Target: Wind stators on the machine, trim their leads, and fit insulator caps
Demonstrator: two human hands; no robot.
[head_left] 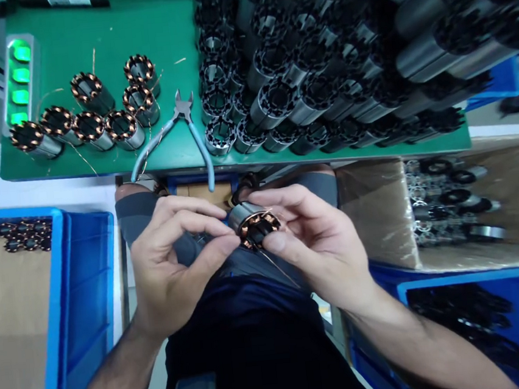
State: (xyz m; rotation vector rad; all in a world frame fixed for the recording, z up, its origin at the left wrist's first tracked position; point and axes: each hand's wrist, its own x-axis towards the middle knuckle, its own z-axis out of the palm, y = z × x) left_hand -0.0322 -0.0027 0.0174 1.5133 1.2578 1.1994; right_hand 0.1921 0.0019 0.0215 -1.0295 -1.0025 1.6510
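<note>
Over my lap I hold a copper-wound motor stator (257, 222) between both hands. Its wound end is tilted up toward me, and a loose copper wire trails from it down to the right. My left hand (177, 251) pinches the stator's left side with thumb and fingertips. On the other side, my right hand (314, 238) grips it, the thumb at the wound rim and the fingers behind. Beyond my hands, a pair of blue-handled cutting pliers (183, 107) lies with jaws spread on the green work mat (163, 51). Several wound stators (90, 128) stand left of the pliers.
Rows of unwound stators (273, 101) fill the mat's right side, some stacked. A strip with green lights (22, 83) is at the far left. Blue crates (58, 299) stand at both sides; a cardboard box (376, 214) of metal parts is at right.
</note>
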